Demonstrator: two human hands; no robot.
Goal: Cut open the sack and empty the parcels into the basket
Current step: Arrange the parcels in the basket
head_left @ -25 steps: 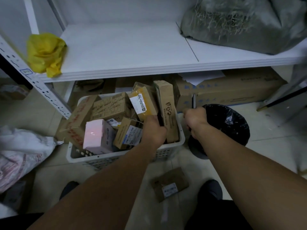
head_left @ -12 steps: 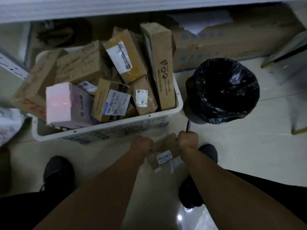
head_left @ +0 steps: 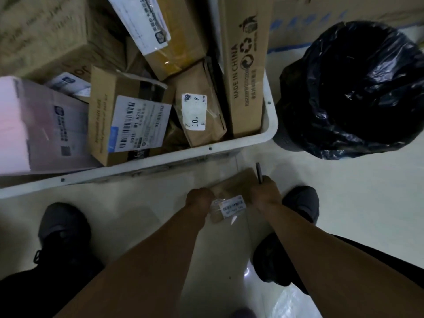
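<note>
Two grips flank the parcel (head_left: 231, 193) on the floor, lower centre: left grip (head_left: 199, 199) curled on its left end, right grip (head_left: 266, 193) clamped round a cutter (head_left: 259, 172) at its right end. Basket (head_left: 206, 149) just above.

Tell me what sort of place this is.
Probably a parcel depot or storeroom: a white basket piled with cardboard parcels bearing barcode shipping labels, beside a black-lined bin.

Black-bagged bin (head_left: 358, 88) on pale tiled floor (head_left: 344, 203). Behind it, flat carton (head_left: 296, 31) with blue print. Clear plastic (head_left: 296, 304) lying lower right.
</note>
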